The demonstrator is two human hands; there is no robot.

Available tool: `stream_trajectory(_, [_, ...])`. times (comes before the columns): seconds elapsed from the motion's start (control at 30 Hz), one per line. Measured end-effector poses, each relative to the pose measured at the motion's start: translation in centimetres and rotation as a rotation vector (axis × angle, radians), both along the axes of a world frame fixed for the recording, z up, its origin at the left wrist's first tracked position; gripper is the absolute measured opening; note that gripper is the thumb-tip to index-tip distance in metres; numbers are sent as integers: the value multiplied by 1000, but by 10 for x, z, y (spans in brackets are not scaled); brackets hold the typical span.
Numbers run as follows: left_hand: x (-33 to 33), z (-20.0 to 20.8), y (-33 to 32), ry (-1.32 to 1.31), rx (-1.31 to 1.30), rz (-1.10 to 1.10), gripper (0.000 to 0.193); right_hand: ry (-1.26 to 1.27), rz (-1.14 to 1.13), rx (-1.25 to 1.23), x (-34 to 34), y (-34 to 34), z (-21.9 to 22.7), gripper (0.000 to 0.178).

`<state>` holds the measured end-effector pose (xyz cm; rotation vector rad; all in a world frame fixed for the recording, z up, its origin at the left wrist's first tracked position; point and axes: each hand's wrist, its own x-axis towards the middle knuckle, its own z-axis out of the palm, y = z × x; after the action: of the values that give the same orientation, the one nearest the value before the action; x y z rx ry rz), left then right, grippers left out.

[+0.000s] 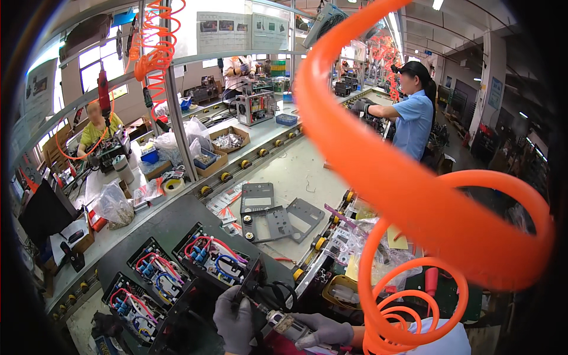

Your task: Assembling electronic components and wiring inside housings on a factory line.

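Both my hands wear grey gloves. My right hand [324, 330] is wrapped round a power screwdriver [281, 322] with a metallic body, its bit pointing to the upper left. At the bit's tip, my left hand [232, 322] has thumb and fingers drawn together; whatever they pinch is too small to make out. Just left of my hands, several open black cases stand on a dark board, among them a near case [133, 307], a middle case [158, 272] and a right case [213, 257]. Red, blue and purple wires and blue components show inside them.
An orange coiled hose [414, 219] hangs close across the right side. Grey metal panels [269, 223] lie beyond the cases, beside a roller track [319, 242]. A yellow bin [340, 291] and red-handled tool [431, 281] are at right. Co-workers stand farther off, one in a blue shirt [412, 127].
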<state>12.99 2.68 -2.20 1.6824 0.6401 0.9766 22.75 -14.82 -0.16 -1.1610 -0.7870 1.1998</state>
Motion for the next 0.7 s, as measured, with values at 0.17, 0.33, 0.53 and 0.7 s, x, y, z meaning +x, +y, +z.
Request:
stream_trajectory(0.17, [4,-6,0,-173,-224,-55,28,194,0,-116,1,0,4,60])
stream_trajectory(0.33, [5,-9,-4,-97,-54,25,29,-412,67,-28,15,-3,-24,82])
stream_trajectory(0.53, [0,7,-4,-4,61,14,34,-20,62,-83,12,-7,-24,70])
stream_trajectory(0.7, [-14,16,-11,42,175,25,52,350,123,-130,13,-3,-7,74])
